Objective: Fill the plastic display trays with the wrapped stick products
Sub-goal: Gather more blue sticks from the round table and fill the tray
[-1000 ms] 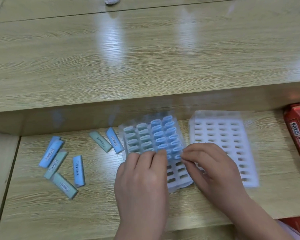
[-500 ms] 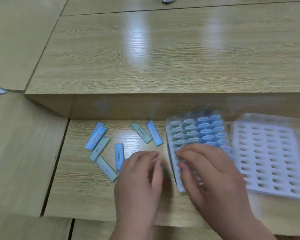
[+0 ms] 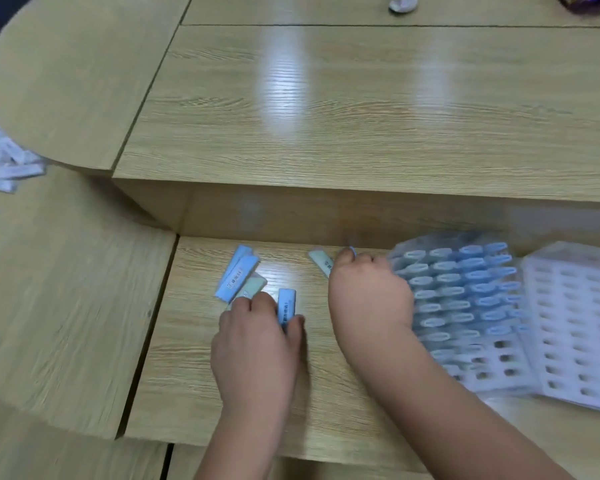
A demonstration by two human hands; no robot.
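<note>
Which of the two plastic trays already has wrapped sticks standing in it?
The left tray: wrapped sticks fill its far rows, and only its nearest rows are bare. The right tray shows nothing but empty slots.

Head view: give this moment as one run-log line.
left hand pinches blue stick | right hand curls round second blue stick | left tray partly filled | right tray empty

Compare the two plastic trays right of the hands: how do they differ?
1. Fill: the left tray has blue and greenish stick ends in most slots, with only its near rows bare. The right tray shows every visible slot empty.
2. Place: the left tray lies beside the right hand. The right tray lies farther out, cut by the frame edge.
Shared: both are pale plastic with rows of oval slots, and both lie on the lower desk.
</note>
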